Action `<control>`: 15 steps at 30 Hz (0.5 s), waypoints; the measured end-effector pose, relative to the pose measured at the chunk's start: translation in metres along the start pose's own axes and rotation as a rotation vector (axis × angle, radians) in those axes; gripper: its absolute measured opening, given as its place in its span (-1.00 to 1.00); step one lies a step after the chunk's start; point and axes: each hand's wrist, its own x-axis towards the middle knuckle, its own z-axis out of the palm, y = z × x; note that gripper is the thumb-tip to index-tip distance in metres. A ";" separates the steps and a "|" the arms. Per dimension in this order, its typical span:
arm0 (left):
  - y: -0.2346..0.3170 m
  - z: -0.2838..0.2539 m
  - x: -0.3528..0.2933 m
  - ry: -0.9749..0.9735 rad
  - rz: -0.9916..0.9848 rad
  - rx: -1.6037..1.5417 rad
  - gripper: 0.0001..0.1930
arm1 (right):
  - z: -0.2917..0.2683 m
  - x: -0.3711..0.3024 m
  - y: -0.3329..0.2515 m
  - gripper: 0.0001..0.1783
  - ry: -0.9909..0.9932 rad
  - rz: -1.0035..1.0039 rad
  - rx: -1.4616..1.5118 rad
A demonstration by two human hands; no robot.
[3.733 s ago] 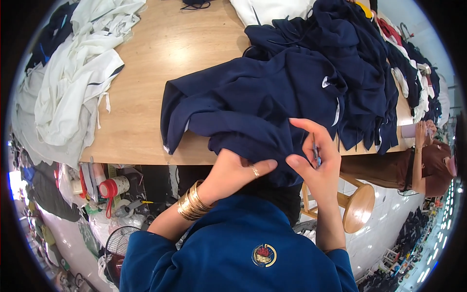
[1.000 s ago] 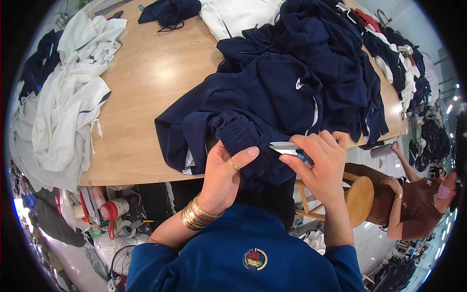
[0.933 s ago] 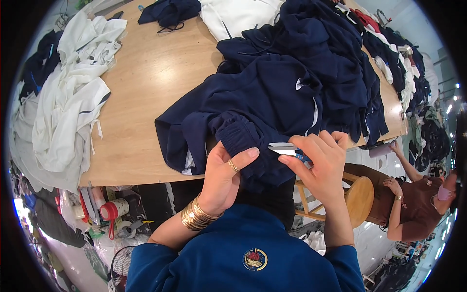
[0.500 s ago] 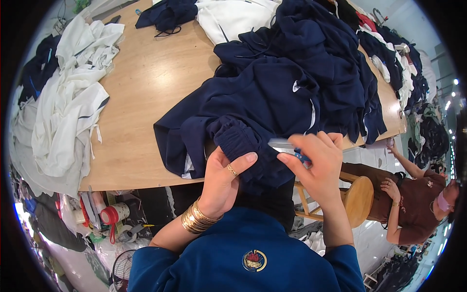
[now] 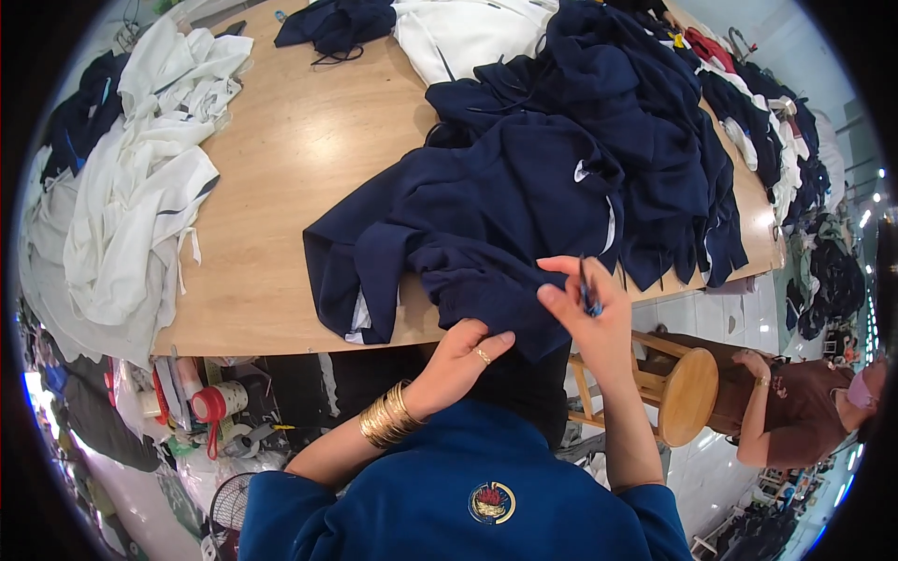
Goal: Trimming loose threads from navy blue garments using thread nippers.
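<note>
A navy garment (image 5: 468,206) lies spread on the table, and its gathered end hangs over the near edge. My left hand (image 5: 460,363) is closed on that end, thumb on top, a ring on one finger and gold bangles at the wrist. Close by on the right, my right hand (image 5: 599,313) holds a pair of small thread snips (image 5: 591,297) with blue on the handle. They stand roughly upright against the palm. Its thumb and forefinger are at the cloth; whether they pinch a bit of it I cannot tell.
More navy garments (image 5: 636,122) are heaped behind, beside a white one (image 5: 468,37). White garments (image 5: 140,206) cover the left of the wooden table (image 5: 271,243). A wooden stool (image 5: 687,393) stands at the right, near a person (image 5: 804,402) in brown. A red-lidded bottle (image 5: 215,402) sits below the table's left edge.
The ribbed cuff that faced up has turned over and dropped lower. My left hand has moved right with it. The snips' blades, earlier pointing left at the cloth, have swung upright in my right hand.
</note>
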 end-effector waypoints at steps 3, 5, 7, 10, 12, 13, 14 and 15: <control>0.006 -0.009 -0.010 -0.084 0.342 0.593 -0.76 | -0.008 0.015 0.020 -0.74 0.029 0.095 -0.089; 0.005 -0.012 -0.016 -0.114 0.297 0.608 -0.73 | -0.002 0.017 0.023 -0.72 -0.033 0.096 -0.074; 0.000 -0.014 -0.019 -0.143 0.253 0.622 -0.69 | 0.009 0.013 0.020 -0.67 -0.136 0.095 -0.033; -0.009 -0.016 -0.020 -0.139 0.399 0.794 -0.68 | 0.021 0.013 0.022 -0.67 -0.192 -0.012 -0.131; -0.005 -0.016 -0.019 -0.143 0.472 0.943 -0.66 | 0.025 0.013 0.027 -0.70 -0.169 -0.051 -0.160; -0.005 -0.016 -0.020 -0.139 0.469 0.942 -0.66 | 0.027 0.013 0.029 -0.72 -0.142 -0.096 -0.193; -0.005 -0.017 -0.020 -0.147 0.469 0.989 -0.66 | 0.027 0.014 0.030 -0.72 -0.147 -0.096 -0.193; -0.005 -0.018 -0.020 -0.154 0.470 1.037 -0.66 | 0.027 0.015 0.031 -0.75 -0.182 -0.098 -0.231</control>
